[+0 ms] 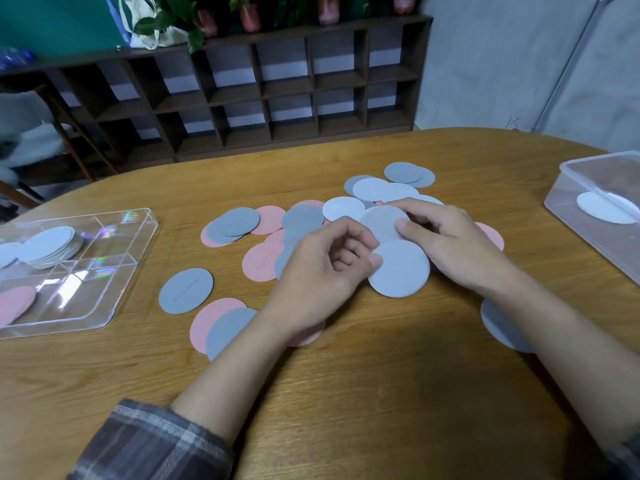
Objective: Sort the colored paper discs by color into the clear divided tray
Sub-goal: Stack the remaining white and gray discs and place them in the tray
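The lower disc, pale blue-grey, lies at the near edge of the pile in the middle of the table. The left hand pinches its left rim between thumb and curled fingers. The right hand pinches the upper disc, thumb on top, seemingly to peel the two apart. The tray sits well to the left, already holding a pale stack and a pink disc.
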